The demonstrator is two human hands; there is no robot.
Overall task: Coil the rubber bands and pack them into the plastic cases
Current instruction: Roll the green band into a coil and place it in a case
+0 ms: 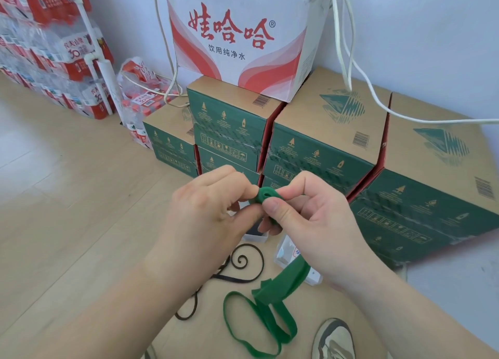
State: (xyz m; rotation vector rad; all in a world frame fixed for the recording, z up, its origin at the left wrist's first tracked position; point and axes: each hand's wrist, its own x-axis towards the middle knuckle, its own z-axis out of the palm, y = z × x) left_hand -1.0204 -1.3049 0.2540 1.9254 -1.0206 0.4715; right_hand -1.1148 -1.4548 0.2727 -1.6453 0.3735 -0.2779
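Note:
A green rubber band [272,307] runs from a small tight coil between my hands down to loose loops on the floor. My left hand [208,218] and my right hand [305,215] both pinch the coiled end at chest height. A black rubber band [243,267] lies partly curled on the floor below my left hand. A clear plastic case [256,237] sits under my hands, mostly hidden. Another clear case [286,253] lies to its right, partly covered by the green band.
Green and brown cartons [324,142] are stacked right behind the work spot, with a white and red box [243,42] on top. Packs of bottled water [54,48] stand at the back left. White cables [378,99] hang over the cartons. A shoe [334,339] shows at the bottom.

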